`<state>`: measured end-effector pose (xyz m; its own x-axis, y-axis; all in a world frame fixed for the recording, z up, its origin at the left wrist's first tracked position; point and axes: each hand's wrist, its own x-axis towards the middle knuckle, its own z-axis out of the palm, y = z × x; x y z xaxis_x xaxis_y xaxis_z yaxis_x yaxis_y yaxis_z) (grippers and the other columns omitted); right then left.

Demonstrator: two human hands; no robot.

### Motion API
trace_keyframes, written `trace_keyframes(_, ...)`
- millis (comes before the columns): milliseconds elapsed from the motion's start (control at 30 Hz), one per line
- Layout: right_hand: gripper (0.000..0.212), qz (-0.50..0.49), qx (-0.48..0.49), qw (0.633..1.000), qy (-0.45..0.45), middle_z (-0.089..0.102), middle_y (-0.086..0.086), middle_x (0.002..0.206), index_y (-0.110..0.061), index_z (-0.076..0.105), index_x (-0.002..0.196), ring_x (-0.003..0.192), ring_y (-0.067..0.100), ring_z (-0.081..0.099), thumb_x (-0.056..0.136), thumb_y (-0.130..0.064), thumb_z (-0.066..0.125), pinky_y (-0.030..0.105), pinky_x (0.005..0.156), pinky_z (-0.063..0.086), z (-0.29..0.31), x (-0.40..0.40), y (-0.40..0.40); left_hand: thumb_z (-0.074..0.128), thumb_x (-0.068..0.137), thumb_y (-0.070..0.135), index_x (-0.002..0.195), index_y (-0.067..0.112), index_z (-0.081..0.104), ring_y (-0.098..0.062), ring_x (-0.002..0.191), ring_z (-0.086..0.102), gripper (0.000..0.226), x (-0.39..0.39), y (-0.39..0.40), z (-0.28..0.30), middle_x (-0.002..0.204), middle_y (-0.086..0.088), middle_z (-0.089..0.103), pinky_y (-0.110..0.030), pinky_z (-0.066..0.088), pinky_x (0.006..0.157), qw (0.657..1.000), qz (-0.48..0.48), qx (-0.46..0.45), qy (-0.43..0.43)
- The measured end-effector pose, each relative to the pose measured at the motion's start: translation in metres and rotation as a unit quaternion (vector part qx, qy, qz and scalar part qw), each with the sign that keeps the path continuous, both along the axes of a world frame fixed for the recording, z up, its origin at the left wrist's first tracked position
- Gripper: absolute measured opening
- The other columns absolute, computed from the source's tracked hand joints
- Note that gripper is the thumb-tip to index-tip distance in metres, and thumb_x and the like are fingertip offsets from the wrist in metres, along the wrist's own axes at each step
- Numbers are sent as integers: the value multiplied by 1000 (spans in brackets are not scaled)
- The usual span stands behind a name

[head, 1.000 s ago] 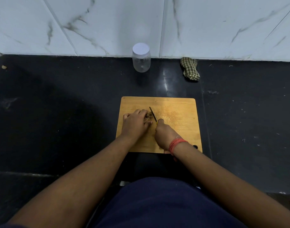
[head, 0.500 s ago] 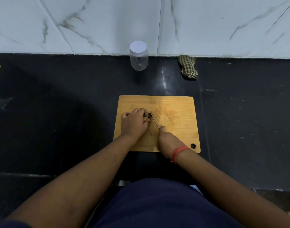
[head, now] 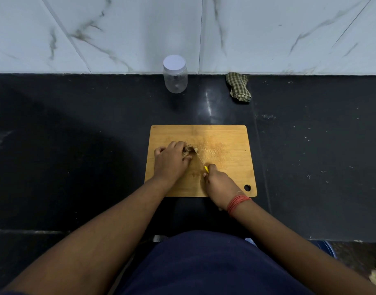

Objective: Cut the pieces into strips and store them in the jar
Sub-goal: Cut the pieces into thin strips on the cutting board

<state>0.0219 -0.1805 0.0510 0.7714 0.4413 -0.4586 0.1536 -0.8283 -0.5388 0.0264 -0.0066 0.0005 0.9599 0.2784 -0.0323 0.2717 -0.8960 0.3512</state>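
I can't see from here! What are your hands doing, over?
Left hand holds brown pieces on wooden cutting board. Right hand grips yellow-handled knife, slicing. Clear plastic jar lidded.

Pieces (head: 188,150) mostly under left hand (head: 171,161)

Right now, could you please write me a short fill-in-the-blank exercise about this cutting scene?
1. The right hand grips a ____ with a yellow handle.
2. The left hand holds the pieces on the wooden ____.
3. The jar by the wall has its white lid ____.

Missing words: knife; cutting board; on
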Motion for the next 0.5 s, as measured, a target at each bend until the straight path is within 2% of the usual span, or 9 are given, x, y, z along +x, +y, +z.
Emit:
trace_keyframes(233,33,-20,-27,999,0,49,2,78,-7,32,133,57,15,48,101,-13,32,35,54,45,0,-2,-6,57,96,48,137,25,53,-16,118,55,47,0,2,0,130,5,59,-42,32,108,1000,-9,7,4)
trace_keyframes(333,35,-20,-20,1000,8,49,3,81,-9,31,136,60,19,53,101,-13,31,37,52,50,3,-2,-3,58,96,47,138,25,53,-16,119,55,48,-1,2,0,131,4,59,-42,31,108,1000,-10,7,3)
trace_keyframes(433,31,-26,10,999,45,50,5,83,-14,32,132,57,25,56,101,-14,31,33,36,49,10,-3,4,57,96,48,139,25,52,-17,120,55,49,-2,2,1,132,4,59,-42,31,108,1000,-13,3,5)
trace_keyframes(500,27,-38,28,996,70,49,6,84,-13,34,128,54,27,56,102,-13,31,31,32,47,14,-1,9,56,97,49,140,26,51,-18,120,54,50,-2,3,2,133,3,58,-41,30,108,1000,-14,-3,8)
